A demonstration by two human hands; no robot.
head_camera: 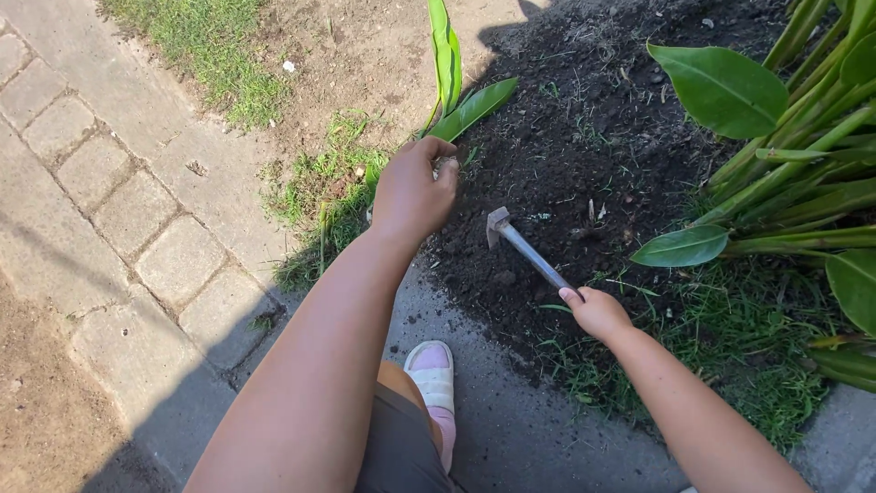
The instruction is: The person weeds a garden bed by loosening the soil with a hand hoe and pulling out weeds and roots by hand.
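Observation:
My left hand [411, 190] is closed around the base of a small green plant [453, 87] at the edge of a bed of dark soil [584, 137]. Its long leaves stick up above my fist. My right hand [598, 312] grips the handle of a small metal hand hoe [522, 245]. The hoe's head rests on the dark soil just right of my left hand. Both forearms reach in from the bottom of the view.
A paved brick path [109, 183] runs along the left. Patches of grass [319, 196] border the soil. A large leafy plant [794, 155] fills the right side. My foot in a pale slipper [432, 370] stands on the concrete edge below.

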